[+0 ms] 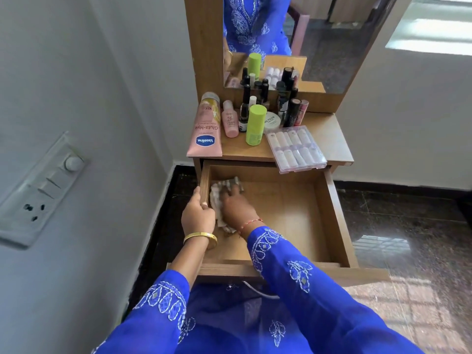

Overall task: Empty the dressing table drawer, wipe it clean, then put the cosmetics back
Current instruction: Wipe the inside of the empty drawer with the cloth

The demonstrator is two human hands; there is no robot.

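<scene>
Drawer (329, 215) pulled out, emptied; cloth (220, 198) pressed at its 10 o'clock corner by right hand (236, 206), left hand (198, 215) gripping the side wall. Risk: clear case (296, 149) overhanging table (329, 131) edge at 12 o'clock could be knocked in.

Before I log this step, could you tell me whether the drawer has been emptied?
Emptied: the open drawer holds only the cloth under the right hand; the cosmetics stand on the tabletop.
</scene>
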